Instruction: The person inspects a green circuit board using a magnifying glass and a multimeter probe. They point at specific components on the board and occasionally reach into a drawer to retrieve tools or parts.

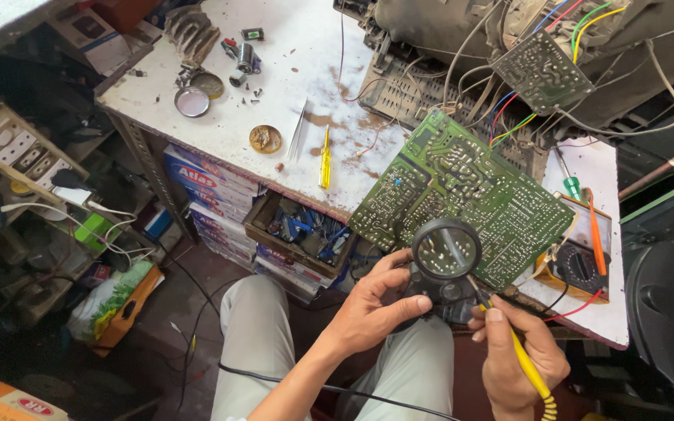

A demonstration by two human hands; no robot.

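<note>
Bright, even daylight on the white tabletop, dim shelves at left, sharp focus, wide-angle bending at edges.

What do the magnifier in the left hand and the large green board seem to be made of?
Magnifier: a clear lens, glass or plastic, in a black frame, probably plastic; the board shows enlarged through it. Green board: likely rigid laminate with glossy green coating, dotted with silvery solder points.

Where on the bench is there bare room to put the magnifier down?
The bare white top between the screws and the chassis is free, as is the strip left of the tweezers. Around the green board and multimeter it is crowded with wires.
</note>
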